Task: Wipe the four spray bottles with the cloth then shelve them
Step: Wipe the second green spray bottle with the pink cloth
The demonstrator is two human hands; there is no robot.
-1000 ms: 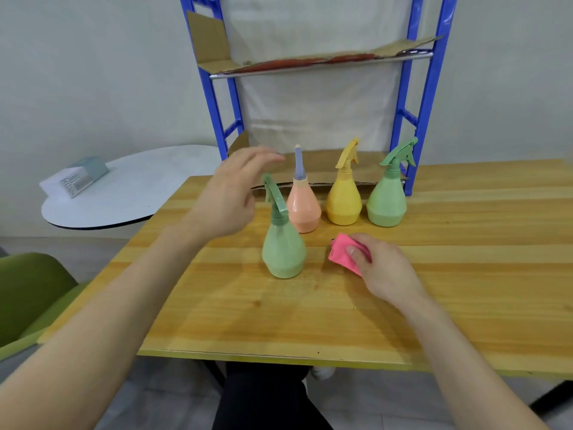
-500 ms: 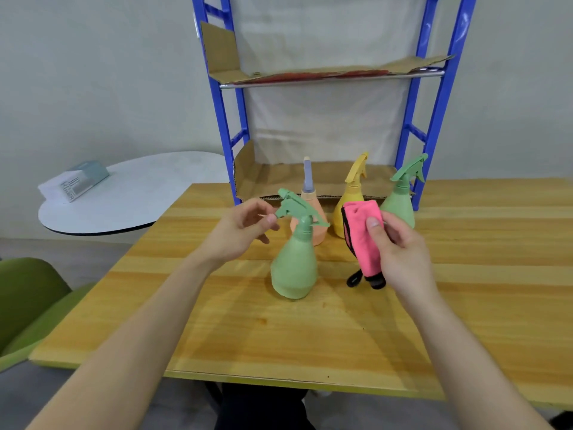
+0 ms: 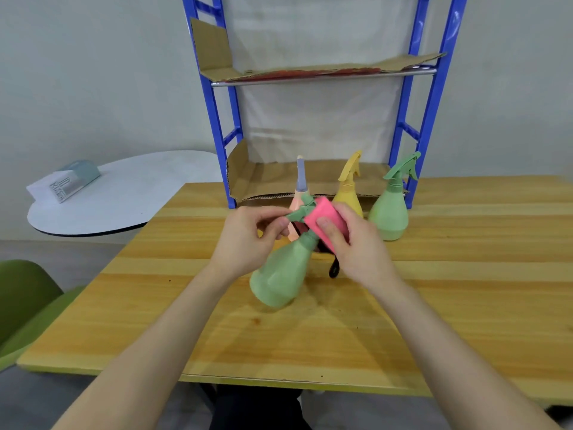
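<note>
left hand (image 3: 248, 237): pinching the trigger head of the near green spray bottle (image 3: 280, 276), tipped toward 1 o'clock, centre table
right hand (image 3: 353, 246): gripping the pink cloth (image 3: 322, 217) against the nozzle
other three bottles: at 12, by the blue shelf (image 3: 431, 97)

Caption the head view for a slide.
Left hand tilts a green spray bottle by its nozzle while right hand presses a pink cloth against its neck.

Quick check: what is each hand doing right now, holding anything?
Left hand: closed, pinching the spray head of the tilted green spray bottle.
Right hand: closed, holding the pink cloth against the bottle's head.
</note>
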